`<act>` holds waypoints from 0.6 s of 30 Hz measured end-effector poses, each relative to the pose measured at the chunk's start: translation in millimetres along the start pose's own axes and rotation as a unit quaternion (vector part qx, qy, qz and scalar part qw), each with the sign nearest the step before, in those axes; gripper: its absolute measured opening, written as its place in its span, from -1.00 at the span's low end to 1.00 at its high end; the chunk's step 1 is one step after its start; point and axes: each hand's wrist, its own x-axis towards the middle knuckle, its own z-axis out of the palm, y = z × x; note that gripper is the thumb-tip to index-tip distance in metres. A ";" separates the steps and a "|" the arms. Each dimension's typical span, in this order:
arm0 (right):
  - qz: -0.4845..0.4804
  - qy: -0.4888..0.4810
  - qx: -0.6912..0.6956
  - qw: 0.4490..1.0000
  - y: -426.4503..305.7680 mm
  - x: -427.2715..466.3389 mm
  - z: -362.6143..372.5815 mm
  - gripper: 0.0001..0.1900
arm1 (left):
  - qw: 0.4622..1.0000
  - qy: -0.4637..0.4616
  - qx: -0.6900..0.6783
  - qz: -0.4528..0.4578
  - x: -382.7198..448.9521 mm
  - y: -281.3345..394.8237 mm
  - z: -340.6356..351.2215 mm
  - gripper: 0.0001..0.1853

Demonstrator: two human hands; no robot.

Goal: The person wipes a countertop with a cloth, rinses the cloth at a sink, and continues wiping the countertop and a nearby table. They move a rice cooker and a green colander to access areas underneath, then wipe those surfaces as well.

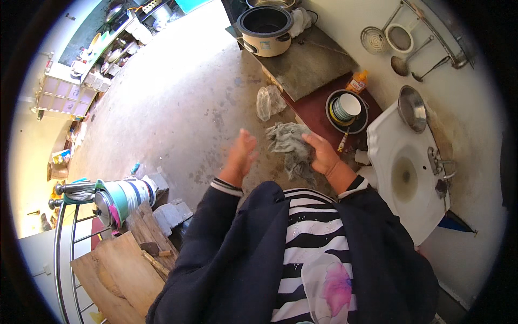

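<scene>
A crumpled grey cloth (289,141) hangs from my right hand (324,156), pinched between thumb and fingers. To its left, my left hand (241,154) is raised over the floor, slightly blurred, fingers apart and holding nothing. Just beyond the cloth lies a clear plastic bag (269,102) by the edge of a low dark red board (319,117). On that board, up and right of my right hand, a metal basin (365,121) holds stacked white bowls (347,106). A handled utensil (343,141) leans at the basin's near side.
A white sink (380,162) with a faucet (445,162) and a steel bowl (412,109) stands at the right. An electric cooker (265,34) and an orange bottle (357,82) are farther back. Ladles and strainers (374,39) hang on the wall. Wooden boards (121,275) and broken blocks (172,216) lie left.
</scene>
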 end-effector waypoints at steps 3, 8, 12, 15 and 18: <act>-0.048 -0.064 -0.050 0.996 3.6 12.7 20.9 -0.62 | 0.982 -0.157 0.076 -0.067 -9.9 -16.6 24.5 -0.47; -0.150 0.006 -0.381 0.912 -8.5 32.5 3.0 -0.64 | 0.974 -0.176 0.079 0.116 13.5 -24.2 47.6 -0.62; -0.123 0.094 -0.405 0.901 -14.1 49.9 -27.1 -0.65 | 0.986 -0.057 0.014 0.155 31.3 -6.7 63.6 -0.69; -0.089 0.133 -0.372 0.914 -32.5 69.1 -59.6 -0.63 | 0.979 0.036 -0.077 0.183 47.6 19.6 63.9 -0.73; -0.088 0.145 -0.320 0.932 -54.4 78.5 -76.8 -0.63 | 0.963 0.080 -0.145 0.211 49.1 66.0 51.9 -0.73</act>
